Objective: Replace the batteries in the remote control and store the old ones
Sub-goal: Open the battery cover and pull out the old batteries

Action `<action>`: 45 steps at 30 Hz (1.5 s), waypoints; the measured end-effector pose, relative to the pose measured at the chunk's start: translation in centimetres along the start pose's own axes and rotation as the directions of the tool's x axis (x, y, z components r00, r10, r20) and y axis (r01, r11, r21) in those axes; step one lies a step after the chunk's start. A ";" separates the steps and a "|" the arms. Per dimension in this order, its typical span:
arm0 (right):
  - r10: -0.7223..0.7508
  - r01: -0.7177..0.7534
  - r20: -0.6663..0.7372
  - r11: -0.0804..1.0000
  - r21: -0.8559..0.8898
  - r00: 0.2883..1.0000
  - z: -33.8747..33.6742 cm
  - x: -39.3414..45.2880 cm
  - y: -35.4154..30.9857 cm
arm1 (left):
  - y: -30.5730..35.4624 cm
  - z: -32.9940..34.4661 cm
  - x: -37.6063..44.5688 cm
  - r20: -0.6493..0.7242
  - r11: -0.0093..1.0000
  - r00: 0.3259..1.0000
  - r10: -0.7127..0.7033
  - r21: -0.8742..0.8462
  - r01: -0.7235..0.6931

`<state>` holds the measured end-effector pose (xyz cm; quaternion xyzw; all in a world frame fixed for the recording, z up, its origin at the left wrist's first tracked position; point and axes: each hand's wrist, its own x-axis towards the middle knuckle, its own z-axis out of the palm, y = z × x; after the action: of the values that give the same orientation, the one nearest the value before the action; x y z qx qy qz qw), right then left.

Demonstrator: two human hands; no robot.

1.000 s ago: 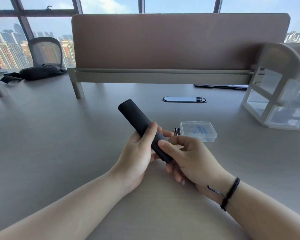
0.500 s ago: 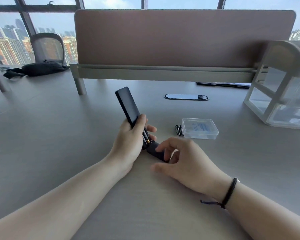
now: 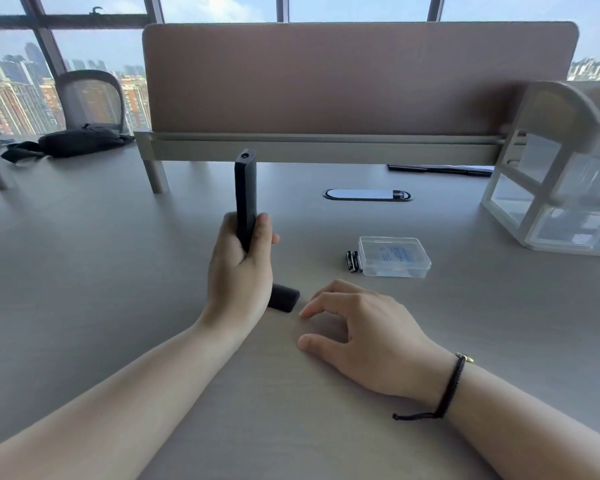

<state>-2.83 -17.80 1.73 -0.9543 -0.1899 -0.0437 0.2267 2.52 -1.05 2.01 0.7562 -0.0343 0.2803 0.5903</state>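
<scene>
Black slim remote control (image 3: 245,195) stands upright, long axis vertical, clamped in the left hand (image 3: 239,268). Its black battery cover (image 3: 284,298) lies on the grey table (image 3: 118,271), just beside the empty, loosely spread right hand (image 3: 364,334).

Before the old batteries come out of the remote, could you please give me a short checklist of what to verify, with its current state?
1. Remote firmly held: ok, the left hand wraps its lower end and holds it upright.
2. Battery cover off and out of the way: ok, it lies on the desk beside the left hand.
3. Right hand free to take the batteries: ok, it is open and holds nothing, low over the desk.
4. Fresh batteries within reach: ok, they lie against the clear plastic box.
5. Box ready for the old ones: not ok, its lid looks closed.
6. Old batteries loose in the compartment: cannot tell, the left hand hides it.
</scene>
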 end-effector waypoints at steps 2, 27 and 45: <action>-0.021 0.021 0.002 1.000 0.004 1.000 0.1 0.0 0.1 | 0.3 -0.1 0.0 -0.007 0.998 0.999 -0.045 -0.046 0.045; -0.075 0.201 -0.346 0.916 0.347 0.935 -0.1 0.3 0.4 | 1.4 0.3 -2.3 0.700 0.692 0.634 -0.328 -0.278 0.666; -0.171 0.299 -0.372 0.899 0.319 0.912 -1.1 0.4 0.7 | 1.3 0.2 -1.9 0.703 0.680 0.609 -0.367 -0.244 0.692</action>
<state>-2.20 -18.76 2.43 -0.8425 -0.2688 -0.1963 0.4237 0.48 -2.16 2.18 0.5987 -0.0555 -0.1894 0.7763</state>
